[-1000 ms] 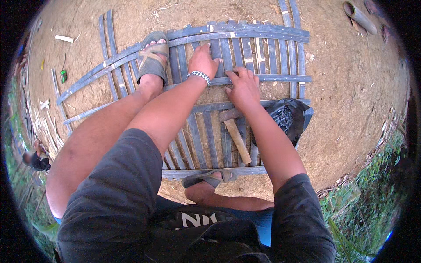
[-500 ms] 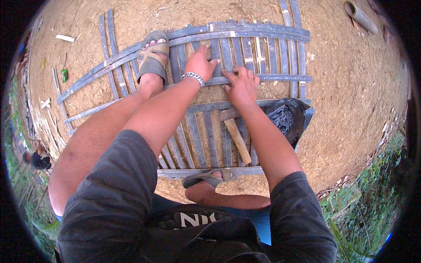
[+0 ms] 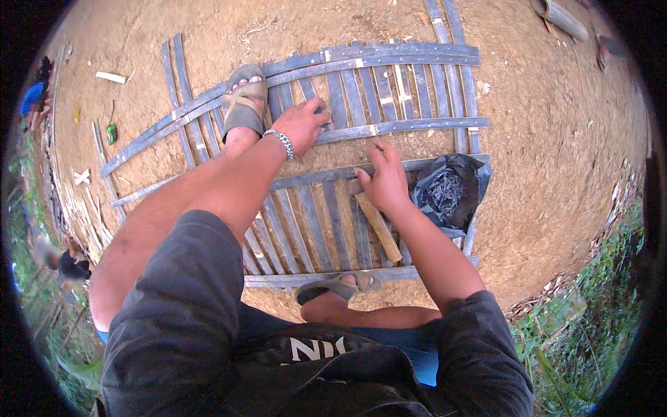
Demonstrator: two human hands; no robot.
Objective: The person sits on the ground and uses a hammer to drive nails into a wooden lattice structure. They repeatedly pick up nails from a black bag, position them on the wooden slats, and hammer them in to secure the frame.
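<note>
Dark slats (image 3: 351, 90) lie across curved rails (image 3: 410, 125) on the ground, like a flat fence panel. My left hand (image 3: 303, 126), with a chain bracelet at the wrist, rests at the middle rail, its bent fingers closed around a slat end; the fingertips are partly hidden. Over the nearer rail, my right hand (image 3: 385, 179) hangs with its fingers apart and nothing visible in them. Just beneath it lies a hammer (image 3: 377, 226) with a pale wooden handle, its head partly covered by the hand. A black plastic bag (image 3: 476, 187) of loose nails (image 3: 447, 191) sits to the right.
My sandalled foot (image 3: 244, 104) stands on the upper rails at left; the other foot (image 3: 337, 288) is by the near rail. A green tape-like object (image 3: 112, 133) lies on the dirt at left. A bamboo tube (image 3: 561, 19) lies far right. A person (image 3: 69, 264) is at the left edge.
My left hand has drawn back and left from the slats to the middle rail. My right hand has come off that rail, moving nearer, over the hammer. The view has shifted slightly.
</note>
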